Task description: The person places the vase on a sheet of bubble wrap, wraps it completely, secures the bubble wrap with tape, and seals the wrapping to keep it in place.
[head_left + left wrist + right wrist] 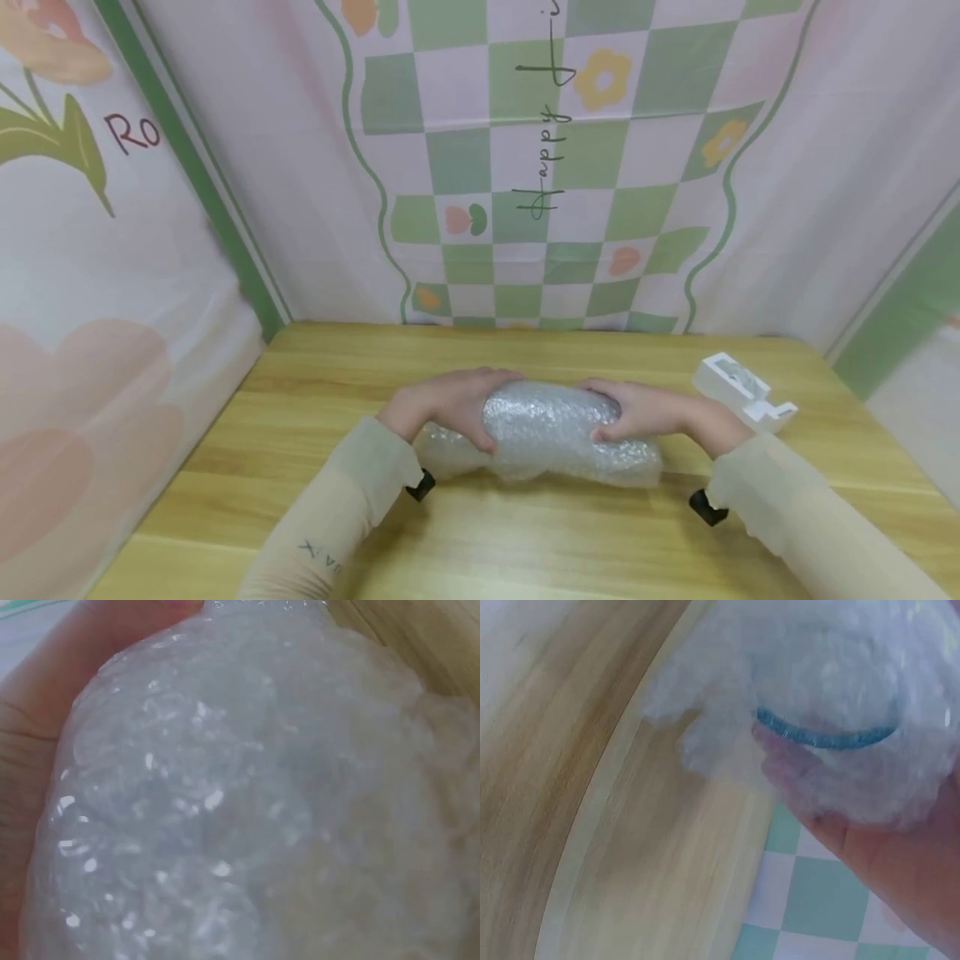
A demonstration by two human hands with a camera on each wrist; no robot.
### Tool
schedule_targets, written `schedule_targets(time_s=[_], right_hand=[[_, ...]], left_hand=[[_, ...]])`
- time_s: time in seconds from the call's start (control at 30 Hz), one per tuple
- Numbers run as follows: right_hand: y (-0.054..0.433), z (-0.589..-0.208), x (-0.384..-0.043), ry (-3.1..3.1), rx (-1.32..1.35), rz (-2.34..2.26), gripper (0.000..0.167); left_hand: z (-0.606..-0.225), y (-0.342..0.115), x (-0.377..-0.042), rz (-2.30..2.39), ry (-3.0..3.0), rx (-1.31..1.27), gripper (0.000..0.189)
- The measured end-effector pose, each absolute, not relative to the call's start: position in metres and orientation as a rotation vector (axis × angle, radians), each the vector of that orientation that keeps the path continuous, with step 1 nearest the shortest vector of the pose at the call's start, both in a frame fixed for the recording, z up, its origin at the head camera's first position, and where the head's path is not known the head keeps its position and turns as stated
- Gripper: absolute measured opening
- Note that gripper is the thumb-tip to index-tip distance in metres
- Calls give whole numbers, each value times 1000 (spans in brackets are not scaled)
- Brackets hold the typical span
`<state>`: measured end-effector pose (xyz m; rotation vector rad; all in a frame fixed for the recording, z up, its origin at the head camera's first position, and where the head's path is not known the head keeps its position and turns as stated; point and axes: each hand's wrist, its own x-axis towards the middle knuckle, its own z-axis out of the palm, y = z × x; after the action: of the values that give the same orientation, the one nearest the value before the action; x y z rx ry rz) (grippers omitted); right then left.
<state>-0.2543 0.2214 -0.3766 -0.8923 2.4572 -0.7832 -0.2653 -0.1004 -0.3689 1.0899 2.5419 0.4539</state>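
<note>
A bundle of clear bubble wrap (551,429) lies across the wooden table, rolled lengthwise from left to right. My left hand (461,408) grips its left part, thumb at the near side and fingers over the far side. On the right part, my right hand (637,411) holds it the same way. In the left wrist view the bubble wrap (210,787) fills most of the picture beside the hand. Through the loose end in the right wrist view shows a round thing with a blue-green rim (825,740); the rest of it is hidden by the wrap.
A white tape-dispenser-like box (738,387) stands at the back right of the table (525,542), beyond my right wrist. A printed cloth curtain (525,167) with green checks hangs behind the table's far edge, and another cloth (97,292) hangs on the left.
</note>
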Motion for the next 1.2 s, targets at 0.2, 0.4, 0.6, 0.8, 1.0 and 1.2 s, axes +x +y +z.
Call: schedule_targets(time_s=[0.2,0.4,0.6,0.8,1.0,1.2], right_hand=[[221,-380,-249,2500,-981,-795,88],[223,-386,-251,2426,-981,-895,108],[218,-389,-255,2400,-1021,-962,108],[217,-388,-252,2442,-977,-865,100],[218,-386,-253,2432,-931,-797,98],[219,-384,-255,2417,-915,-796,95]], left_hand=[[-370,-102,-269,481,2518,1087,111],[-372,-101,-270,505,2500,1083,111],[-370,-101,-270,518,2498,1074,111],[-373,-103,-270,607,2419,1064,109],[-373,-105,-271,662,2350,1023,109],[-371,-104,-270,642,2371,1003,110]])
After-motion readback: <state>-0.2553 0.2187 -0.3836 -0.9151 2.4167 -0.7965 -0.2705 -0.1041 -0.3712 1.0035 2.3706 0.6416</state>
